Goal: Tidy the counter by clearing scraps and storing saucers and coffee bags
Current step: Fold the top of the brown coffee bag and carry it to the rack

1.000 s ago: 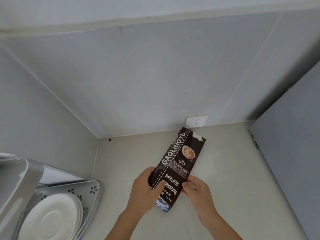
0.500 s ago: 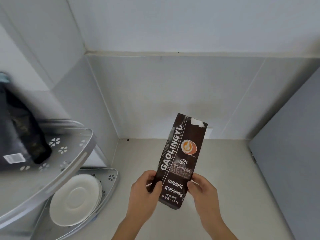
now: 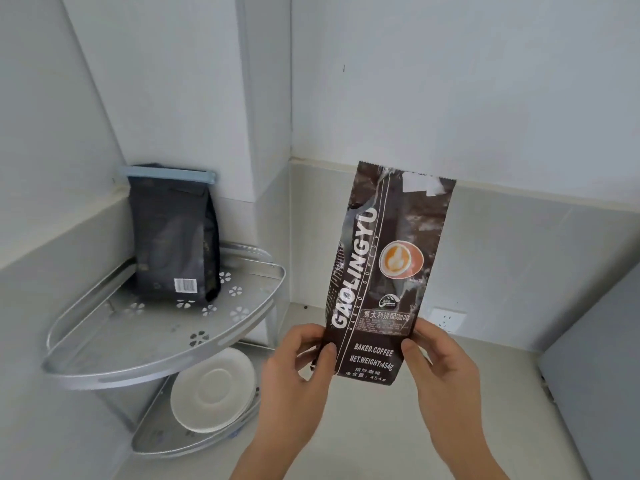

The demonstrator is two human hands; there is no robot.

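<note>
I hold a dark brown coffee bag (image 3: 388, 265) labelled GAOLINGYU upright above the counter, its lower part pinched from both sides. My left hand (image 3: 294, 379) grips its lower left edge and my right hand (image 3: 443, 379) grips its lower right edge. A second black coffee bag (image 3: 173, 237), sealed with a pale blue clip, stands on the upper tier of a metal corner rack (image 3: 145, 344) at the left. White saucers (image 3: 214, 389) are stacked on the rack's lower tier.
The rack fills the left corner against the grey wall. A white wall socket (image 3: 446, 318) sits low on the back wall behind the held bag. A grey panel (image 3: 595, 375) rises at the right edge of the beige counter (image 3: 374, 434).
The coffee bag went from lying on the counter to upright, held higher in both hands. The view swung left and up, bringing the rack's upper tier and the black bag into sight.
</note>
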